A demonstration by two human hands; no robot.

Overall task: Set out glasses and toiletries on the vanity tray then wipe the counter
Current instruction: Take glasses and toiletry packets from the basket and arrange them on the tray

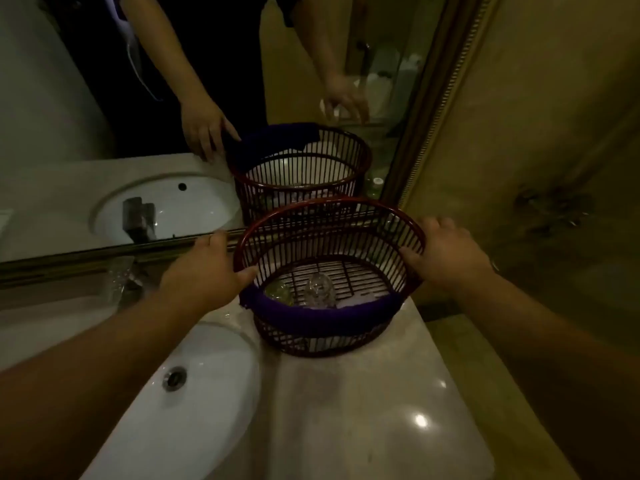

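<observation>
The counter [363,410] carries a sink [207,393] on its left and a round basket [329,206] at its back edge, against the mirror [104,98]. A purple cloth [322,320] drapes the basket's near rim. The left hand [204,271] and right hand [446,258] each grasp the rim on opposite sides. A glass [320,289] stands inside, below and between them, slightly nearer the left, so it likely needs a reach from above. No tray shows and no writing is readable.

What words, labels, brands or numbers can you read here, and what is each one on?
No readable text anywhere.
On the basket: no label shows.
On the glass inside it: blurred, no print visible.
On the clear packet left of the basket: too dim and blurred to tell.
</observation>
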